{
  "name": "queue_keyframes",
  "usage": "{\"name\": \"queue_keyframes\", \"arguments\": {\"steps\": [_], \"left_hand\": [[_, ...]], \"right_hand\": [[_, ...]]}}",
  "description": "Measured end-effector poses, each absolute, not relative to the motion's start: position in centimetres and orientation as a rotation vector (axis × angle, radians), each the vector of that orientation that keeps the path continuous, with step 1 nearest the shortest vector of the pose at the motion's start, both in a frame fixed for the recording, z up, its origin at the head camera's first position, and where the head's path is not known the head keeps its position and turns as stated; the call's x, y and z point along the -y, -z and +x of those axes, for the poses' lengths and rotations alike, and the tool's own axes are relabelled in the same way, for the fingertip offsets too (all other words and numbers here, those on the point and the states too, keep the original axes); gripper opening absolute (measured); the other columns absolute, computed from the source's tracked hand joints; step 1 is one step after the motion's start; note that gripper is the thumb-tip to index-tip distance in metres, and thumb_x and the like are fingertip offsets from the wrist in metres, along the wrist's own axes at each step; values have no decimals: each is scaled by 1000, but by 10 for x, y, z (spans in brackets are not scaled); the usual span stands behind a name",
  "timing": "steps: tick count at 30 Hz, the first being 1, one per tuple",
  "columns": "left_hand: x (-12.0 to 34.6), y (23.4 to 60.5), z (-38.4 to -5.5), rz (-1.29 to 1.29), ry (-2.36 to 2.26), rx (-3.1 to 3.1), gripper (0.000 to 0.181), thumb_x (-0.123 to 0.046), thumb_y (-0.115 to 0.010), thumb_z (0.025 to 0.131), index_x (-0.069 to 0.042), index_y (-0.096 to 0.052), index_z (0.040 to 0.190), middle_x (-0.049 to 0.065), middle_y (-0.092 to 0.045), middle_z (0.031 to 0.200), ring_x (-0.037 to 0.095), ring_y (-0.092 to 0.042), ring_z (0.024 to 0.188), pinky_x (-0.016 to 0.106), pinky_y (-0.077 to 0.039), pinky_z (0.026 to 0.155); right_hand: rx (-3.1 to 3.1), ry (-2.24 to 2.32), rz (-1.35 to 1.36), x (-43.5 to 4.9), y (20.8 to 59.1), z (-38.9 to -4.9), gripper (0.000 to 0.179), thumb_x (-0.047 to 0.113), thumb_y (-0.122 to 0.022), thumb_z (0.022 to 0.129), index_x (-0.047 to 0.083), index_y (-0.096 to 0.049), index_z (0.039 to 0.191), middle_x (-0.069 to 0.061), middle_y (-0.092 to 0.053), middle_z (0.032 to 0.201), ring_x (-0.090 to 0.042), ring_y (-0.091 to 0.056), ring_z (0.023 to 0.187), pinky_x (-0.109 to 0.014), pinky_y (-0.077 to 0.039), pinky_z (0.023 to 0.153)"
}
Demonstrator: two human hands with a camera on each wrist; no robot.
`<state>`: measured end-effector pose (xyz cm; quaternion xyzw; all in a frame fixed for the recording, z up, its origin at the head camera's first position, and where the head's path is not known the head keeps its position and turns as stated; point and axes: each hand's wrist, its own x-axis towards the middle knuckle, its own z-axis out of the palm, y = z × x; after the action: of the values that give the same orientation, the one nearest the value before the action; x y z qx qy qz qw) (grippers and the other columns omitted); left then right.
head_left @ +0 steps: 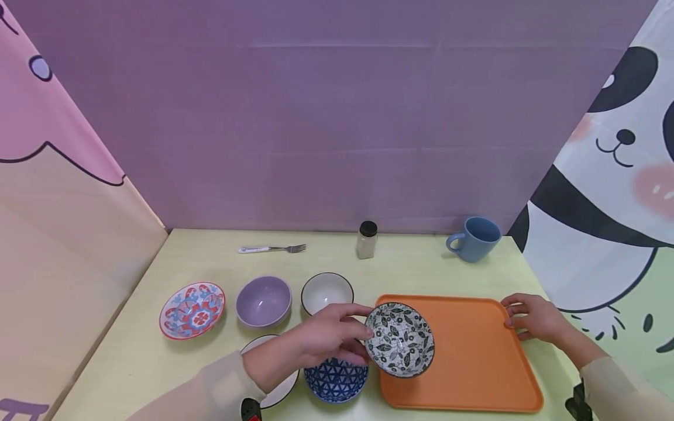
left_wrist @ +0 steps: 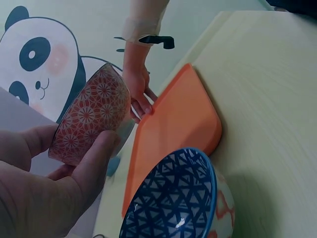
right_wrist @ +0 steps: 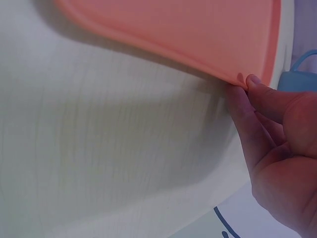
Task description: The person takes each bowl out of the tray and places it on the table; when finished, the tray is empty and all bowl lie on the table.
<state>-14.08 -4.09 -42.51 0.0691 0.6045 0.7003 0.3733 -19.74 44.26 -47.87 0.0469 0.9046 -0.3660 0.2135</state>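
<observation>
In the head view my left hand [head_left: 342, 333] grips a bowl [head_left: 400, 340] with a black-and-white leaf pattern inside, tilted above the left part of the orange tray [head_left: 463, 403]. Its outside, red with white flowers, shows in the left wrist view, where thumb and fingers hold the red-patterned bowl [left_wrist: 94, 114] by its side. My right hand [head_left: 532, 318] pinches the tray's right rim near the far corner; thumb and finger meet on the edge in the right wrist view. A blue triangle-patterned bowl [head_left: 337, 383] stands just below my left hand.
Left of the tray are a white bowl [head_left: 327, 291], a purple bowl [head_left: 263, 301], a red-and-blue floral dish [head_left: 192, 310] and a white dish [head_left: 279, 390] partly hidden by my left arm. Along the back lie a fork [head_left: 274, 249], a black-capped shaker [head_left: 367, 240] and a blue mug [head_left: 476, 240].
</observation>
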Motion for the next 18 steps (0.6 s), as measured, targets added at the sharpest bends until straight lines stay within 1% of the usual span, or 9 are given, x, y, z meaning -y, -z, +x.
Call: {"name": "queue_keyframes", "arguments": {"steps": [5, 10, 15, 18], "left_hand": [[61, 422, -137, 180, -1808, -1551, 64, -11, -64, 96, -1, -39, 154, 20, -67, 119, 25, -73, 86, 46, -64, 84], [83, 419, -136, 164, -1817, -1569, 65, -12, -65, 97, 0, -37, 155, 21, -67, 120, 24, -72, 86, 45, -64, 84], [106, 417, -135, 151, -1856, -1581, 67, -13, -65, 98, 0, -33, 156, 20, -61, 122, 24, -71, 86, 45, -64, 86], [118, 416, -133, 143, -1880, -1580, 71, -13, -63, 99, 2, -27, 158, 20, -59, 122, 25, -71, 90, 46, -63, 89]], "right_hand": [[-2510, 1014, 124, -443, 479, -197, 54, 10, -76, 92, -8, -52, 136, -24, -68, 119, -24, -70, 94, -43, -66, 76], [-2505, 1021, 129, -443, 479, -196, 54, 10, -77, 91, -7, -52, 136, -24, -67, 120, -24, -70, 96, -43, -66, 76], [-2506, 1027, 113, -443, 477, -195, 54, 10, -77, 91, -8, -52, 135, -25, -67, 120, -24, -70, 96, -43, -66, 75], [-2501, 1041, 122, -442, 477, -196, 54, 10, -77, 91, -8, -52, 135, -24, -68, 119, -24, -70, 96, -44, -66, 75]]}}
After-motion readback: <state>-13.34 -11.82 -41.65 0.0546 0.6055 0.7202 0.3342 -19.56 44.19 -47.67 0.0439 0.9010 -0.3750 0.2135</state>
